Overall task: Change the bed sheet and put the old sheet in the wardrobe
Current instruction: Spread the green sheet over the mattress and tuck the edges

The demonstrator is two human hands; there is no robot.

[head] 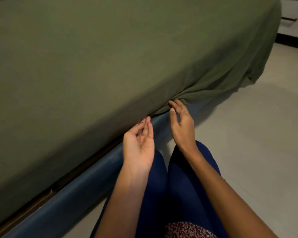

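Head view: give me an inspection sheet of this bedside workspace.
Surface: mattress covered by the green sheet, smooth on top, bunched into folds at the near edge.
Job's things: green sheet hangs loose to the floor at the far corner; wardrobe not seen.
Clutter: nothing seen.
Hands: left hand palm up, fingertips at the sheet's edge; right hand fingertips on the bunched folds.
Cables: nothing seen.
Surroundings: blue bed frame below the mattress; white drawer unit far right.
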